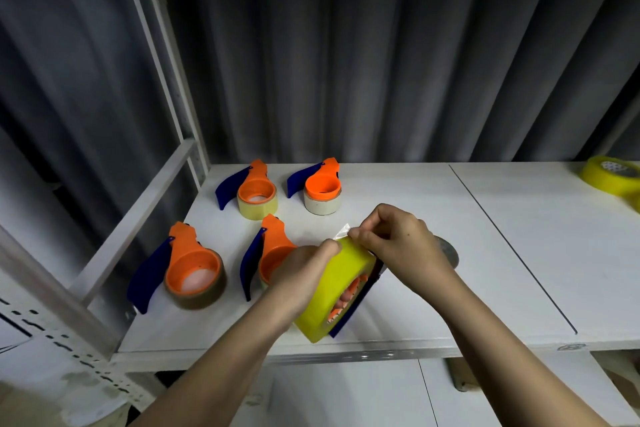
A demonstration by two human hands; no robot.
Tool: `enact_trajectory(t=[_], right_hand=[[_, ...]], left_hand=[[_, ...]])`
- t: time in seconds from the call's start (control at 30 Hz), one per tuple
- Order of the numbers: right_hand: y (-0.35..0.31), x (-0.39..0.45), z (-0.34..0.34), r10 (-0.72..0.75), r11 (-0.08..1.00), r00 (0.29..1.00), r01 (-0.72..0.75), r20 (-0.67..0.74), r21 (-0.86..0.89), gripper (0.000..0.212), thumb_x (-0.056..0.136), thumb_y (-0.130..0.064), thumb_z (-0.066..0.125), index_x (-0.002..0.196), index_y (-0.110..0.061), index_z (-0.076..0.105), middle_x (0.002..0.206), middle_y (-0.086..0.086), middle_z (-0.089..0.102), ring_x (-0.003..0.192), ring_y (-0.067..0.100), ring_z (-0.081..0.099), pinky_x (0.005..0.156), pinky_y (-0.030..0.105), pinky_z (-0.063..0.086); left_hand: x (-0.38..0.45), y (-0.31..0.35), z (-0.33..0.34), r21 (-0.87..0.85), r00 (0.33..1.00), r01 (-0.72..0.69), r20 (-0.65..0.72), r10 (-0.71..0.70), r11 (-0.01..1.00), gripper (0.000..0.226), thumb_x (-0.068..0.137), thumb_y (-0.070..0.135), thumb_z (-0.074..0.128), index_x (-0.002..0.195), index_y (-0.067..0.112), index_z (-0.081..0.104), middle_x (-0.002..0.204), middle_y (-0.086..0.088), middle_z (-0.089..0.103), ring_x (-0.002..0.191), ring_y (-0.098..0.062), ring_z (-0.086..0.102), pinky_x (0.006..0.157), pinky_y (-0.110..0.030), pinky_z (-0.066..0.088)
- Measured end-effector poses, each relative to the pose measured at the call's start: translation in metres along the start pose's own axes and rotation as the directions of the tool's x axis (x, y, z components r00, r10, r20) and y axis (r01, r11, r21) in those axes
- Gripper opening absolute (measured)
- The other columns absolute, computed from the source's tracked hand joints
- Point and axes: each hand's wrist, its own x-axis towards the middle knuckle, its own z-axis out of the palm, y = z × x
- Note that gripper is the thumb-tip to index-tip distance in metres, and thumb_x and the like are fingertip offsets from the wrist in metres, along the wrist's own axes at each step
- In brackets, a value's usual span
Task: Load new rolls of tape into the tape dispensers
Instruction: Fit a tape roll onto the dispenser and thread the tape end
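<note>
My left hand grips a yellow tape roll seated in an orange and blue dispenser, held tilted above the front of the white shelf. My right hand pinches the clear loose tape end at the roll's top edge. On the shelf stand several other orange dispensers with blue handles: one back left, one back centre, one front left and one partly hidden behind my left hand.
A spare yellow tape roll lies at the shelf's far right. A round grey object shows behind my right wrist. Metal shelf uprights stand at the left, a grey curtain behind, and a lower shelf below.
</note>
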Motion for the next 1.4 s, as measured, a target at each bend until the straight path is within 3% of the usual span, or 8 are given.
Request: enact_trajectory(t=[0.13,0.2,0.37,0.53,0.73,1.03,1.23,1.4], right_hand=[[-0.001,0.001,-0.006,-0.03,0.999,0.997,0.033,0.073,-0.04,0.022,0.085,-0.038,0.068,0.072,-0.025,0.056,0.072,-0.008,0.066,0.073,0.016,0.065,0.073,0.038,0.052],[-0.001,0.002,-0.008,-0.02,1.0,0.995,0.022,0.094,-0.018,0.023,0.086,-0.037,0.066,0.072,-0.025,0.054,0.071,-0.005,0.066,0.069,0.019,0.066,0.069,0.037,0.053],[0.002,0.007,-0.019,0.007,0.978,0.989,-0.037,0.146,0.206,0.019,0.092,-0.022,0.062,0.077,-0.017,0.052,0.07,0.003,0.07,0.064,0.024,0.069,0.065,0.046,0.059],[0.005,0.01,-0.026,-0.026,0.986,0.993,0.006,0.116,0.169,0.019,0.092,-0.019,0.062,0.077,-0.016,0.051,0.078,0.009,0.072,0.069,0.024,0.069,0.055,0.027,0.052],[0.013,0.011,-0.024,-0.08,0.978,0.994,0.064,0.075,0.198,0.016,0.089,-0.017,0.066,0.078,-0.009,0.058,0.069,-0.001,0.067,0.06,0.003,0.062,0.056,0.009,0.043],[0.017,0.015,-0.027,-0.071,0.977,0.994,0.053,0.079,0.207,0.016,0.088,-0.021,0.067,0.074,-0.016,0.061,0.078,0.0,0.068,0.069,0.006,0.059,0.06,0.012,0.047],[0.02,0.016,-0.024,-0.068,0.975,0.995,0.05,0.076,0.216,0.016,0.087,-0.022,0.068,0.074,-0.016,0.061,0.079,-0.001,0.068,0.069,0.003,0.058,0.059,0.007,0.044],[0.02,0.017,-0.026,-0.081,0.972,0.993,0.06,0.085,0.228,0.016,0.087,-0.022,0.068,0.074,-0.016,0.061,0.073,-0.009,0.067,0.064,-0.006,0.056,0.06,0.006,0.043]], left_hand=[[0.003,0.003,0.006,0.009,0.994,-0.003,-0.111,0.004,1.0,0.049,0.086,0.059,0.05,0.063,0.02,0.067,0.071,-0.007,0.072,0.061,-0.01,0.068,0.076,-0.036,0.055],[0.008,-0.001,0.003,0.006,0.991,0.008,-0.135,-0.007,1.0,0.052,0.08,0.068,0.051,0.069,0.02,0.067,0.083,-0.011,0.072,0.076,-0.019,0.07,0.084,-0.043,0.054],[0.005,-0.003,-0.003,0.043,0.993,-0.037,-0.111,0.041,0.998,0.1,0.053,0.091,0.051,0.089,-0.001,0.066,0.088,-0.022,0.068,0.087,-0.037,0.067,0.086,-0.054,0.052],[0.006,0.0,-0.007,0.096,0.993,-0.067,-0.092,0.076,0.993,0.083,0.048,0.082,0.06,0.077,0.004,0.068,0.075,-0.015,0.07,0.076,-0.033,0.069,0.075,-0.049,0.055],[0.009,-0.003,-0.009,0.094,0.993,-0.089,-0.068,0.095,0.992,0.045,0.083,0.047,0.062,0.074,0.003,0.066,0.063,-0.009,0.07,0.058,-0.024,0.068,0.061,-0.034,0.056],[0.005,0.003,-0.007,0.001,0.991,-0.127,-0.047,0.127,0.992,0.036,0.089,0.03,0.06,0.06,0.01,0.055,0.046,-0.002,0.06,0.041,-0.012,0.058,0.043,-0.019,0.047],[0.004,0.003,-0.005,-0.007,0.99,-0.13,-0.052,0.129,0.992,0.037,0.089,0.032,0.06,0.061,0.007,0.057,0.047,-0.002,0.061,0.043,-0.011,0.059,0.044,-0.018,0.046],[0.005,0.0,-0.005,0.008,0.992,-0.108,-0.059,0.108,0.994,0.045,0.085,0.043,0.06,0.081,-0.001,0.065,0.067,-0.013,0.07,0.064,-0.027,0.066,0.063,-0.034,0.055]])
